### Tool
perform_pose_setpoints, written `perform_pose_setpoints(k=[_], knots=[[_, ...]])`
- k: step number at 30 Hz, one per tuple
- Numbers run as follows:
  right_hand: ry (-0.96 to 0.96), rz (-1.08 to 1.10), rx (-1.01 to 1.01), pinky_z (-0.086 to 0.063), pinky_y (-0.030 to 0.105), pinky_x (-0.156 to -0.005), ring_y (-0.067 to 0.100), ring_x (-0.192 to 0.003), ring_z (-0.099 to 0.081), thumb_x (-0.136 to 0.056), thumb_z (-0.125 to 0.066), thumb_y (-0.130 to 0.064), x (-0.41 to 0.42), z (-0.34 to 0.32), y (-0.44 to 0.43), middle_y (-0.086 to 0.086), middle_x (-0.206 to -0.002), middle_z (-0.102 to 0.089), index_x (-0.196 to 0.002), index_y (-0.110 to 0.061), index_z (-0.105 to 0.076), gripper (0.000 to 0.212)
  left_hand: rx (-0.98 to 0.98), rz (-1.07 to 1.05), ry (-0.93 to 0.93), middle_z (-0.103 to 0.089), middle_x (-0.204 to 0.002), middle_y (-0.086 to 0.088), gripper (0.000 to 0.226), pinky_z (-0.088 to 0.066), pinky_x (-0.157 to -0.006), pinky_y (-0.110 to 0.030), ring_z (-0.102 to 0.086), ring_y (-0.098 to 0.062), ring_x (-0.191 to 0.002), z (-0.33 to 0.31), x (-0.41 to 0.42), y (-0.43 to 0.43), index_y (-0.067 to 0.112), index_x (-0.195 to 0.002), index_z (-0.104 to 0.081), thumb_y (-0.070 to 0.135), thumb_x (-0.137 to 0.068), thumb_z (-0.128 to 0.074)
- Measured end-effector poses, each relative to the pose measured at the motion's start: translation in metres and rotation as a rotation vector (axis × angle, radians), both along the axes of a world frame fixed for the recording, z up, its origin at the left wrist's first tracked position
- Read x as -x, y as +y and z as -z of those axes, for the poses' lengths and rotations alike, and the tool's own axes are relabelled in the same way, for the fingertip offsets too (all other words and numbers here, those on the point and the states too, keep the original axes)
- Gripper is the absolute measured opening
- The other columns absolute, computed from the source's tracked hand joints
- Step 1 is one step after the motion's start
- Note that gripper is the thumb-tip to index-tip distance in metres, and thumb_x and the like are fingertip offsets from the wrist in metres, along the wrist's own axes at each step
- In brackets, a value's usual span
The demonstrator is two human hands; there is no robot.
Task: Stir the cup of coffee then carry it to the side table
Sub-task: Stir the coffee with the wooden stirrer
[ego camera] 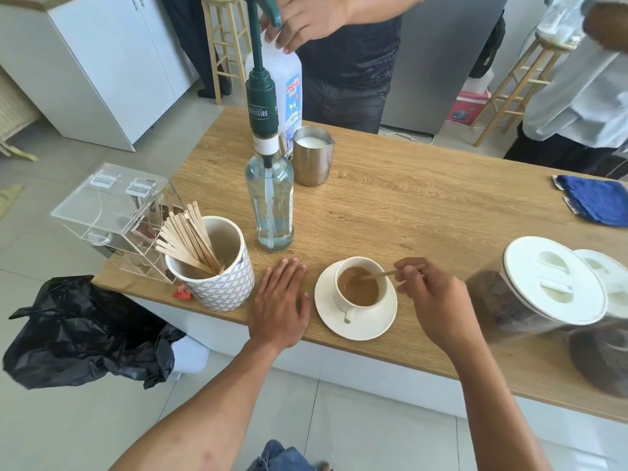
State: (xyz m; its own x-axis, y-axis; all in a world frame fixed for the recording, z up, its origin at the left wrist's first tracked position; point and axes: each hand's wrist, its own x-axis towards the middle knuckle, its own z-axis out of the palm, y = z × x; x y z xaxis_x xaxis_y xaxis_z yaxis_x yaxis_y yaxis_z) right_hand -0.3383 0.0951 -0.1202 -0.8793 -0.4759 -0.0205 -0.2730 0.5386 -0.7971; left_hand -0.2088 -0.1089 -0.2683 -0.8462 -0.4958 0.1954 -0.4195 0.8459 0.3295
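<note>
1. Location. The white ceramic cup (pixel 341 300) stands upright on its matching saucer (pixel 377 324), near the front edge of the wood-grain countertop (pixel 407 205). It sits between my two hands. I cannot pick out the side table in this view.

2. Grip state. My right hand (pixel 438 300) pinches the upper end of a thin wooden stirrer (pixel 380 275) between thumb and fingertips. The stirrer's lower end is dipped in the milky brown coffee (pixel 360 292). My left hand (pixel 280 300) lies flat on the countertop just left of the saucer, fingers straight, grasping nothing.

3. Handling. I judge cup and saucer to be glazed, smooth, rigid and breakable. The cup is not fixed to the saucer, so it can slide if the pair tilts. The coffee sits a little below the rim, so there is some margin against slopping (though not much). The flat stirrer looks light and slightly flexible, so gentle circles should be enough.

4. Where to take hold. The small loop handle (pixel 349 314) points toward me and suits a finger-and-thumb pinch. For the carry I would instead take the saucer's raised rim from both sides and keep it level.

5. Nearby obstacles. A patterned ceramic pot (pixel 221 287) of spare stirrers stands to the left and a glass pump bottle (pixel 272 205) behind
</note>
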Motion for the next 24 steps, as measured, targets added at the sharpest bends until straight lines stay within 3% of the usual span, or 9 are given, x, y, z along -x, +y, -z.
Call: perform_pose_setpoints(k=[4, 9, 13, 17, 20, 24], knots=[[0.018, 0.016, -0.008, -0.049, 0.023, -0.059, 0.005, -0.066, -0.066, -0.096, -0.050, -0.019, 0.0014, 0.0000, 0.0042, -0.008, -0.071, -0.071, -0.082, -0.031, -0.066, 0.025, -0.002, 0.000, 0.001, -0.039, -0.157, 0.001, 0.054, -0.022, -0.122, -0.044, -0.027, -0.016, -0.149, -0.0008, 0.0006, 0.0019, 0.018, -0.147, -0.046, 0.037, -0.097, -0.035], [0.026, -0.028, -0.019, -0.050, 0.019, -0.064, -0.002, -0.072, -0.067, -0.097, -0.051, -0.021, 0.0011, -0.0006, 0.0013, -0.012, -0.075, -0.072, -0.089, -0.030, -0.067, 0.021, -0.001, -0.002, 0.001, -0.039, -0.157, 0.000, 0.055, -0.023, -0.122, -0.044, -0.028, -0.016, -0.149, -0.0001, -0.0010, 0.0007, 0.017, -0.146, -0.047, 0.037, -0.097, -0.035], [0.040, 0.052, 0.007, -0.044, 0.020, -0.050, 0.003, -0.055, -0.061, -0.095, -0.051, -0.021, 0.0034, -0.0030, 0.0030, -0.006, -0.068, -0.070, -0.082, -0.031, -0.067, 0.023, 0.001, -0.003, 0.001, -0.039, -0.157, 0.000, 0.055, -0.023, -0.122, -0.044, -0.028, -0.016, -0.149, -0.0013, 0.0011, 0.0018, 0.017, -0.146, -0.047, 0.036, -0.096, -0.036], [0.008, -0.024, -0.006, -0.049, 0.020, -0.062, 0.002, -0.067, -0.067, -0.096, -0.051, -0.020, -0.0012, -0.0016, -0.0019, -0.009, -0.073, -0.072, -0.087, -0.028, -0.069, 0.021, 0.005, -0.001, -0.004, -0.039, -0.157, 0.001, 0.054, -0.022, -0.122, -0.043, -0.027, -0.016, -0.149, -0.0005, -0.0013, 0.0008, 0.017, -0.146, -0.047, 0.036, -0.097, -0.036], [0.021, 0.023, 0.009, -0.046, 0.015, -0.056, 0.001, -0.067, -0.066, -0.096, -0.050, -0.018, 0.0016, 0.0003, 0.0019, -0.008, -0.071, -0.071, -0.085, -0.028, -0.067, 0.023, 0.006, -0.005, -0.002, -0.038, -0.157, 0.001, 0.055, -0.020, -0.123, -0.042, -0.027, -0.016, -0.149, -0.0016, 0.0003, 0.0015, 0.017, -0.147, -0.047, 0.037, -0.097, -0.035], [0.052, -0.024, -0.004, -0.047, 0.014, -0.060, -0.003, -0.070, -0.066, -0.099, -0.050, -0.019, 0.0017, 0.0015, 0.0024, -0.012, -0.079, -0.071, -0.093, -0.026, -0.067, 0.019, 0.005, -0.004, -0.012, -0.038, -0.158, 0.001, 0.055, -0.020, -0.123, -0.042, -0.026, -0.016, -0.150, 0.0002, -0.0006, 0.0003, 0.018, -0.147, -0.046, 0.037, -0.097, -0.035]])
